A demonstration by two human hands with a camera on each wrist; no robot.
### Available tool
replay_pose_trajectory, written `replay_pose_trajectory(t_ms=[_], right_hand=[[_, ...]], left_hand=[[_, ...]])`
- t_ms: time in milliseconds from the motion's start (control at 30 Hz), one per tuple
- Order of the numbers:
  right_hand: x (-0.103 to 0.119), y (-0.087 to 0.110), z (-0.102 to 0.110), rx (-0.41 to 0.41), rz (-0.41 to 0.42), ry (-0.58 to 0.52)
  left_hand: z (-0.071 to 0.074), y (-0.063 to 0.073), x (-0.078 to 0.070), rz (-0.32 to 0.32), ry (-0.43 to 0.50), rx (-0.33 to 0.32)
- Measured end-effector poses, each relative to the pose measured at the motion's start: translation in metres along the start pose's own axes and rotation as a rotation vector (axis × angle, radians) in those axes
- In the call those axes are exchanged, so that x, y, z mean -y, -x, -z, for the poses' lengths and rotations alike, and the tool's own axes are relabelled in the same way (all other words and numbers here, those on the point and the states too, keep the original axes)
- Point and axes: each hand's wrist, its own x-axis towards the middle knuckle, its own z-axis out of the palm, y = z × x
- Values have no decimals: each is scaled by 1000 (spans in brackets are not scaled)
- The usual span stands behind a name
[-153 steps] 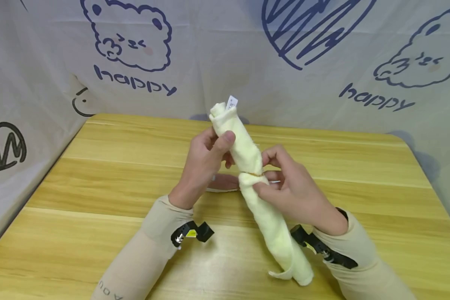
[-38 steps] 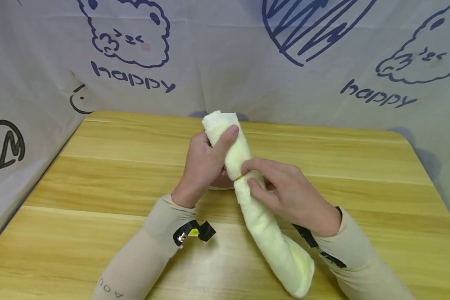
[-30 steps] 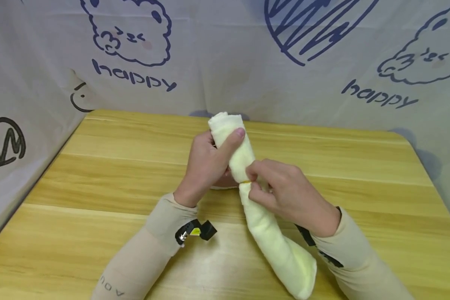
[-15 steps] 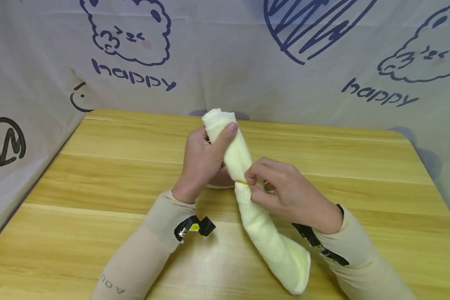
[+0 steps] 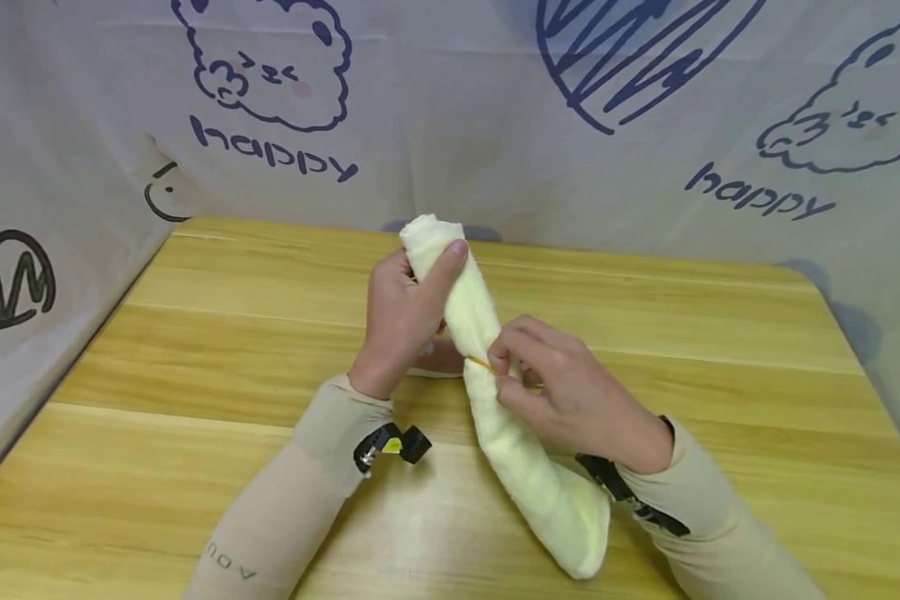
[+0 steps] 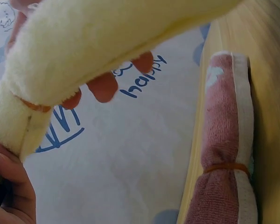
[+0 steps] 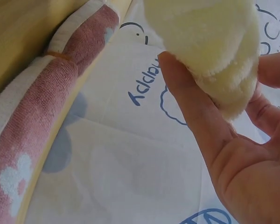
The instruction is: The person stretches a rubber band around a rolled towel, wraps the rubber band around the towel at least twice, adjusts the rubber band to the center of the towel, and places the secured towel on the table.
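Observation:
A pale yellow towel [image 5: 540, 500], rolled into a long tube, slants above the table in the head view. My left hand [image 5: 405, 312] grips its upper part, thumb across the front and fingers behind. An orange rubber band [image 5: 482, 363] cinches the roll near its middle. Beside that waist, my right hand [image 5: 570, 387] pinches the band's right side between thumb and bent forefinger, pulling it slightly off the cloth. The left wrist view shows the band [image 6: 35, 106] round the towel [image 6: 107, 46]. In the right wrist view the towel [image 7: 210, 46] hides the band.
A pink rolled towel [image 6: 221, 126] with white edging and its own rubber band [image 6: 226, 166] lies on the wooden table [image 5: 232, 350], partly hidden behind the left hand in the head view. Printed white cloth [image 5: 457, 108] hangs behind the table.
The white label and loose lower flap seen five seconds ago no longer show. Over the last second, the towel has shifted slightly left and the band has drawn out towards my right fingers.

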Motion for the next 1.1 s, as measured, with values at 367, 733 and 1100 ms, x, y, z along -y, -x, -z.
replay_pose_trajectory(t_ms=[367, 733, 1100], right_hand=[[6, -1, -7, -47, -36, 64], [8, 0, -13, -106, -15, 131], [9, 0, -15, -104, -8, 137]], left_hand=[[2, -2, 3, -2, 9, -22], [2, -4, 5, -5, 0, -38], [3, -7, 6, -24, -27, -50]])
